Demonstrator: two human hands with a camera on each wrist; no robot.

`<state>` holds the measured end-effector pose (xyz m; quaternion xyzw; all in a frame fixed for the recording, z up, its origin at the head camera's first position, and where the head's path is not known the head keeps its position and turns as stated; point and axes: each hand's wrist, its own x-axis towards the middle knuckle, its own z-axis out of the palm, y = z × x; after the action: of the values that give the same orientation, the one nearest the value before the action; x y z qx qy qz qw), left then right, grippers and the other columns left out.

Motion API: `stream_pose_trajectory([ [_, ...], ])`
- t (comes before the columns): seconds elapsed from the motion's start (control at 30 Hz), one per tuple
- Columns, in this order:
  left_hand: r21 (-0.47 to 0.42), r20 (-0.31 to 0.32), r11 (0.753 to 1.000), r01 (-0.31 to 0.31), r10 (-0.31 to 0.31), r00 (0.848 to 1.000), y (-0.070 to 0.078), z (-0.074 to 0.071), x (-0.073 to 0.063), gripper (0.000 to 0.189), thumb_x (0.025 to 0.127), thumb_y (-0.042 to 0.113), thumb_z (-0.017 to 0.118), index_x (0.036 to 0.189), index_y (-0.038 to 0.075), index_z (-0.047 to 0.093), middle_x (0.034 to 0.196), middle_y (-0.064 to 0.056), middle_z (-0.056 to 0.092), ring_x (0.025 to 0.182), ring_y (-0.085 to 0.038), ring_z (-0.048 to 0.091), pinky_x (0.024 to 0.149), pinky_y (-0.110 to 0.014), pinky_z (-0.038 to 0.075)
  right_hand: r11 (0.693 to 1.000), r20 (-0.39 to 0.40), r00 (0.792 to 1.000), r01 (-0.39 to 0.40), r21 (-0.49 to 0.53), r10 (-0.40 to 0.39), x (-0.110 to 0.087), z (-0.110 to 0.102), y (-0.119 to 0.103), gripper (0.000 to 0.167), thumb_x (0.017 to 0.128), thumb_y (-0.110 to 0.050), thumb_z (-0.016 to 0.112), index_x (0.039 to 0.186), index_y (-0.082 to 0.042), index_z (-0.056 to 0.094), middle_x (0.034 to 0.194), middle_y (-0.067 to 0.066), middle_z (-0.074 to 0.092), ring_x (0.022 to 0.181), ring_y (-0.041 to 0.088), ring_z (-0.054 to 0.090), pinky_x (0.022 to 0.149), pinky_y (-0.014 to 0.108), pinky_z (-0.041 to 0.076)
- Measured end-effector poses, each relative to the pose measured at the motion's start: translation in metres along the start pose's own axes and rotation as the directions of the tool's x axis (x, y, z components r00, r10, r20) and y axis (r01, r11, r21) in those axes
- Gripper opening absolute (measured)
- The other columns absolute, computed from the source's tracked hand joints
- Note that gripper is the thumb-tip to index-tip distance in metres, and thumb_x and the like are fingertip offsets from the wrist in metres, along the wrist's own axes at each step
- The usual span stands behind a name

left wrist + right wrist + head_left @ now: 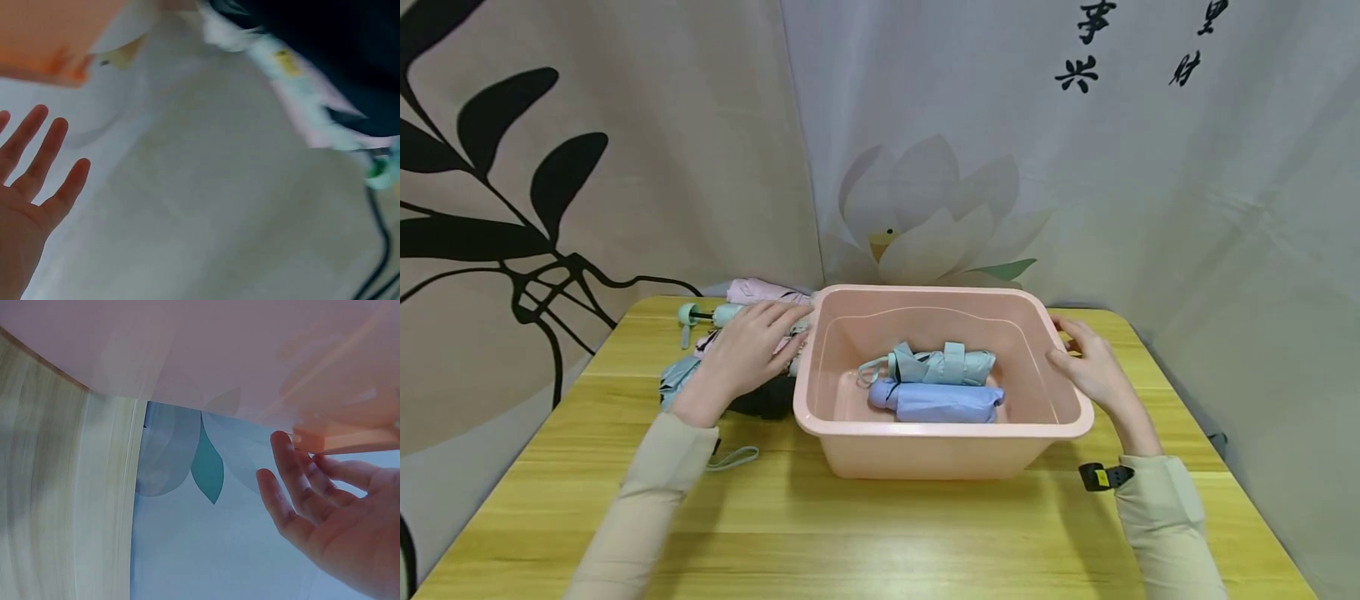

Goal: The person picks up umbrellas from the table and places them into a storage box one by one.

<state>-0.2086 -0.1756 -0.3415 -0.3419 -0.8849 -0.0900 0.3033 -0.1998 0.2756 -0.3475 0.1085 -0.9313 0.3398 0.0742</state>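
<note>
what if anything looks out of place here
Mostly the pile left of the tub: it looks jumbled, and a strap lies loose on the table, while two umbrellas inside lie side by side. No spill or damage shows.

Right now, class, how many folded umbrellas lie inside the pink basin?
2: the teal umbrella behind, the blue umbrella in front. The basin may hide more behind its near wall.

Upright pink basin (925, 454) holds pale-teal umbrella (934, 367) beside blue umbrella (946, 403), both seemingly furled.
</note>
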Motion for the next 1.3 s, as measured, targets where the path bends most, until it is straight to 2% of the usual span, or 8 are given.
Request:
stream_pose_trajectory([
  [0.1,0.009,0.037,0.999,0.032,-0.032,0.999,-0.009,0.009,-0.018,0.039,0.087,0.020,0.065,0.122,0.004,0.061,0.114,-0.017,0.066,0.105,-0.036,0.061,0.090,-0.051,0.049,1.000,0.003,1.000,-0.001,0.004,0.001,0.000,0.000,0.000,0.051,0.093,-0.014,0.051,0.139,0.005,0.041,0.130,0.027,0.048,0.098,0.039,0.056,0.073,0.029,0.047],
  [0.23,0.021,0.135,0.999,0.042,-0.044,0.990,-0.018,0.024,-0.039,0.043,0.087,0.025,0.066,0.125,0.005,0.059,0.117,-0.016,0.065,0.108,-0.036,0.060,0.091,-0.054,0.048,1.000,0.001,1.000,0.000,0.002,0.000,0.000,-0.001,0.000,0.052,0.093,-0.014,0.051,0.139,0.005,0.040,0.130,0.027,0.048,0.098,0.039,0.056,0.074,0.030,0.047],
  [0.43,0.051,0.301,0.998,0.042,-0.055,0.952,-0.023,0.042,-0.065,0.055,0.086,0.040,0.066,0.131,0.010,0.055,0.126,-0.011,0.062,0.117,-0.035,0.056,0.093,-0.057,0.046,1.000,-0.006,1.000,0.005,-0.009,-0.005,0.001,-0.002,0.000,0.052,0.092,-0.015,0.051,0.139,0.006,0.041,0.131,0.027,0.048,0.099,0.040,0.056,0.076,0.032,0.047],
  [0.6,0.084,0.373,0.996,0.024,-0.054,0.926,-0.025,0.051,-0.079,0.061,0.084,0.045,0.067,0.135,0.015,0.052,0.130,-0.010,0.059,0.121,-0.035,0.053,0.094,-0.058,0.044,1.000,-0.007,1.000,0.004,-0.010,-0.004,0.001,-0.002,0.000,0.052,0.092,-0.015,0.051,0.139,0.005,0.041,0.132,0.026,0.048,0.099,0.040,0.056,0.076,0.033,0.047],
  [0.73,0.098,0.397,0.995,0.014,-0.053,0.916,-0.028,0.056,-0.086,0.065,0.081,0.045,0.070,0.136,0.016,0.052,0.133,-0.010,0.057,0.124,-0.035,0.051,0.096,-0.059,0.042,1.000,-0.004,1.000,0.004,-0.009,-0.004,0.000,-0.001,-0.001,0.051,0.093,-0.016,0.051,0.139,0.005,0.041,0.132,0.026,0.048,0.099,0.039,0.056,0.076,0.032,0.047],
  [0.97,0.122,0.407,0.992,-0.015,-0.036,0.913,-0.031,0.062,-0.092,0.069,0.076,0.047,0.073,0.135,0.017,0.052,0.133,-0.009,0.058,0.123,-0.034,0.052,0.095,-0.060,0.042,1.000,0.007,1.000,-0.005,0.002,0.005,-0.002,0.000,-0.001,0.052,0.094,-0.016,0.051,0.140,0.005,0.040,0.133,0.026,0.047,0.099,0.039,0.055,0.075,0.031,0.047],
  [1.3,0.173,0.365,0.982,-0.075,0.007,0.931,-0.035,0.067,-0.095,0.071,0.070,0.039,0.080,0.133,0.020,0.053,0.130,-0.007,0.059,0.119,-0.033,0.055,0.091,-0.059,0.044,1.000,0.012,1.000,-0.011,0.005,0.011,-0.003,0.001,-0.001,0.052,0.094,-0.016,0.051,0.140,0.005,0.039,0.134,0.027,0.046,0.100,0.038,0.053,0.076,0.032,0.046],
])
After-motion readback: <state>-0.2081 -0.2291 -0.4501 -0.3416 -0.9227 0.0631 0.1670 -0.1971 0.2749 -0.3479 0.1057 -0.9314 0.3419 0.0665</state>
